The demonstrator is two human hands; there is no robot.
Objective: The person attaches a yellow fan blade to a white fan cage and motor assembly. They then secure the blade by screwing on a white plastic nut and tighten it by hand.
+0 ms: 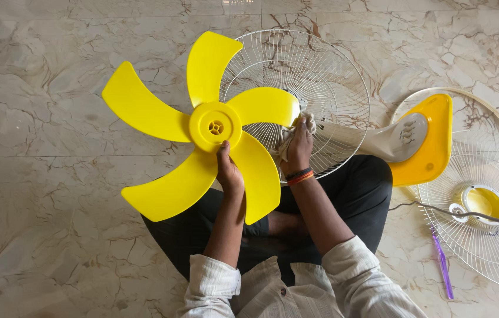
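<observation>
While the person sits on the marble floor (43,247), the left hand (227,172) holds a yellow fan blade (214,126) up by its round middle, fingers closed around it. The blade has five wings and hangs over the person's lap. The right hand (298,147) is closed on a small white cloth (296,132) and presses it on one wing of the blade. Behind the blade lies a round white wire guard (326,76). To the right lies the fan stand with a yellow base (432,141), beside another wire guard (485,235) and a purple stick (443,265).
</observation>
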